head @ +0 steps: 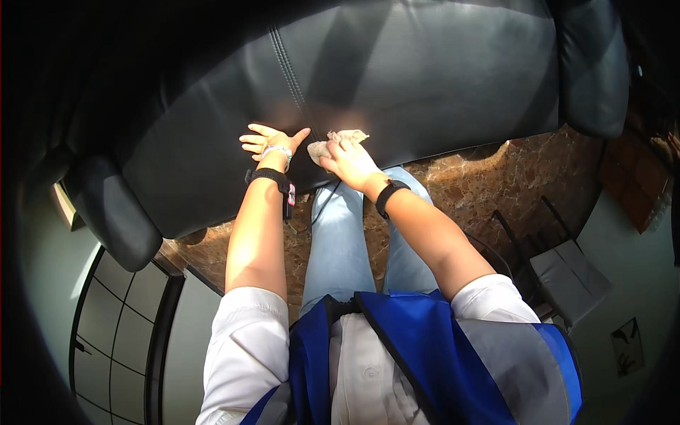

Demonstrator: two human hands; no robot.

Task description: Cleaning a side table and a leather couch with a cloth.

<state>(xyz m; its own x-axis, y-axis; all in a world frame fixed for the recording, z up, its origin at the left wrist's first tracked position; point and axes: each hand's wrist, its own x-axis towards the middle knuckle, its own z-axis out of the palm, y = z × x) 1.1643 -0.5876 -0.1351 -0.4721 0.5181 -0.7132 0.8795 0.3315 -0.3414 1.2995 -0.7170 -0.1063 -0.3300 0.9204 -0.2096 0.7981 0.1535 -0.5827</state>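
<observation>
A black leather sofa (pixel 425 79) stretches across the upper part of the head view, with a stitched seam running down its seat. My left hand (pixel 273 143) is spread over the front part of the seat, fingers apart and holding nothing; whether it rests on the leather I cannot tell. To its right, my right hand (pixel 348 159) grips a crumpled beige cloth (pixel 320 151) at the seat's front edge, beside the seam. Part of the cloth is hidden under my fingers.
Padded armrests (pixel 114 212) bound the sofa at both ends. Below it lies a brown marbled floor (pixel 462 180). A grey-seated chair (pixel 571 276) stands at the lower right, and a dark-framed door (pixel 117 329) at the lower left. A thin cable (pixel 325 204) hangs near my legs.
</observation>
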